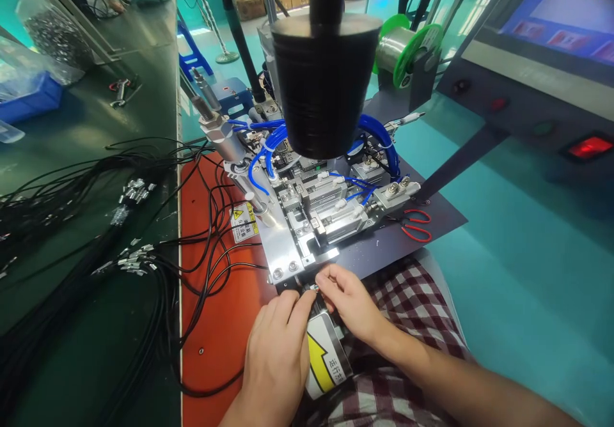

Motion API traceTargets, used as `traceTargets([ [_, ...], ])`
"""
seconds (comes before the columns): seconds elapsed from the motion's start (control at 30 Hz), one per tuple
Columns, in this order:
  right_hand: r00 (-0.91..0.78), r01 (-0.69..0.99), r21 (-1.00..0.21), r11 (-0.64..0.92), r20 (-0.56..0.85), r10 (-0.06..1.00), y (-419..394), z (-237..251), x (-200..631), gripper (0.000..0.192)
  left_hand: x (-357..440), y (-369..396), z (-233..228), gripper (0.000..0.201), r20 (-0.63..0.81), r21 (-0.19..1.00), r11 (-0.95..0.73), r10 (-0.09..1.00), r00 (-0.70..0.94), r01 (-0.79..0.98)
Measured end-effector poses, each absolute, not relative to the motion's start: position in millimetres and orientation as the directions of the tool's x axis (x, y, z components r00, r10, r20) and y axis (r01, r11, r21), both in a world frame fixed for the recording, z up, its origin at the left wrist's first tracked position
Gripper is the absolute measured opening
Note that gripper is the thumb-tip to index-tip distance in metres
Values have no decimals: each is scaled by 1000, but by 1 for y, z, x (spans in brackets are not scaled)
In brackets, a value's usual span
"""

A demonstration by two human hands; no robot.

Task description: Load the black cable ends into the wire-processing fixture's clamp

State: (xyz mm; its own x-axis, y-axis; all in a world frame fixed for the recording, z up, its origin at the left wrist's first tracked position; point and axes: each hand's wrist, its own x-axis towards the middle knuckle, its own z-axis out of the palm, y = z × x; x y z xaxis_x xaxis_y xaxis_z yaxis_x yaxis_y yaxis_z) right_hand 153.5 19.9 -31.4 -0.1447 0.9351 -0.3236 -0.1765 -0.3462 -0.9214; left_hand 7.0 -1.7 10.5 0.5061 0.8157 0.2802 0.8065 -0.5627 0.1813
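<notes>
At the front lip of the silver metal clamping fixture (pixel 307 222), both hands meet on 1 small shiny metal connector tip (pixel 314 288). Left hand (pixel 278 350) is pinched closed, thumb and forefinger on the tip from the left; right hand (pixel 348 302) is pinched closed on it from the right. The tip sits just below the fixture's front slot, apart from it, over the black base plate (pixel 384 248). Whether a wire trails from it is hidden under the fingers.

Judgement on doing this step well: keep the tip level and square to the slot, keep the pinch back from the very end so fingertips stay clear of the clamp blocks, and watch the black funnel-shaped hood (pixel 326 75) overhead, which blocks part of the view.

The bundle of thin black cables with metal ends (pixel 134 248) lies on the dark green surface (pixel 71 350) and orange mat (pixel 215 325) to the left; loose loops could snag. Red-handled scissors (pixel 416 225) rest right of the fixture, well apart from both hands.
</notes>
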Motion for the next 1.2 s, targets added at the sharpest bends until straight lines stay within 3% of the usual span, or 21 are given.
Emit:
traceTargets([
  [0.4, -24, -228, -912, -341, -345, 938, 17, -32, 151, 41, 7, -2, 10, 34, 294, 180, -561, 814, 501, 808],
  [0.67, 33, -89, -963, -253, -257, 966, 12, -31, 149, 27, 6, -3, 7, 32, 307, 191, -563, 813, 495, 804],
  [0.87, -99, -261, -885, -387, -374, 922, 16, -31, 150, 30, 7, -1, 10, 31, 318, 263, -541, 830, 458, 799],
  [1.03, -120, -271, -882, -385, -366, 923, 17, -38, 151, 34, -1, -19, 21, 34, 148, 400, -381, 925, 351, 834],
  [1.1, -122, -266, -886, -379, -360, 925, 17, -39, 151, 35, -4, -33, 24, 39, 63, 418, -282, 957, 282, 864],
  [1.2, -126, -258, -889, -378, -357, 926, 17, -38, 152, 34, -5, -53, 20, 44, 54, 405, -167, 986, 159, 899],
])
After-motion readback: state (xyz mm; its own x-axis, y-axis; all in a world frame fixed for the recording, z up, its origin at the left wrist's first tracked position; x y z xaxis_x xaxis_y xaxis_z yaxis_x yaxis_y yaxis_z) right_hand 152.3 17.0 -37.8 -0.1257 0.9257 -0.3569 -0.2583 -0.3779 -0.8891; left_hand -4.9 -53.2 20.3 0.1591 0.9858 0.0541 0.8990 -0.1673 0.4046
